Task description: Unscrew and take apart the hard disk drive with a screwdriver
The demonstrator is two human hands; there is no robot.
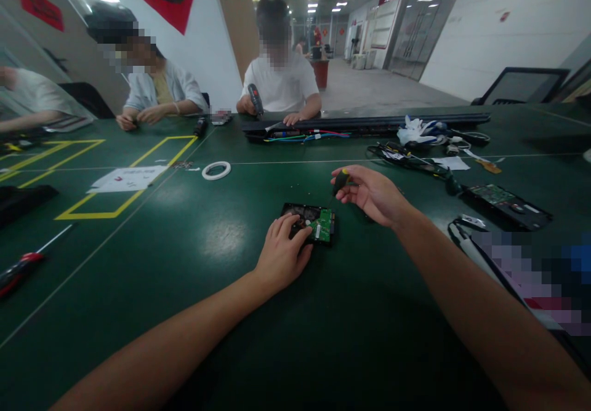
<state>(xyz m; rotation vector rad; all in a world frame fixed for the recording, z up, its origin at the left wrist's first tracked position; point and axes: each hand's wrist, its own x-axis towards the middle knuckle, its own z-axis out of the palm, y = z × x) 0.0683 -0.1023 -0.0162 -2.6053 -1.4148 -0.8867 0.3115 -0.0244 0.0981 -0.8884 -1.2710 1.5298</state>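
A hard drive point(323, 225) lies on the green table with its green circuit board facing up. My left hand point(284, 251) rests on its left and near part, fingers spread over the board and the dark casing. Just above the drive's right far corner, my right hand point(369, 194) is closed round the black and yellow handle of a small screwdriver point(340, 181). Its thin shaft points down toward the drive's edge; whether the tip touches is too faint to tell. Several tiny bits lie on the table beyond the drive.
A white tape ring point(216, 170) and a paper sheet point(127, 179) lie to the left, with a red-handled screwdriver point(21, 271) nearer. Another drive-like device point(508, 205) and cables point(397, 155) are at right. Across the table a person point(279, 82) holds a power drill point(255, 99) by a long black housing point(369, 125).
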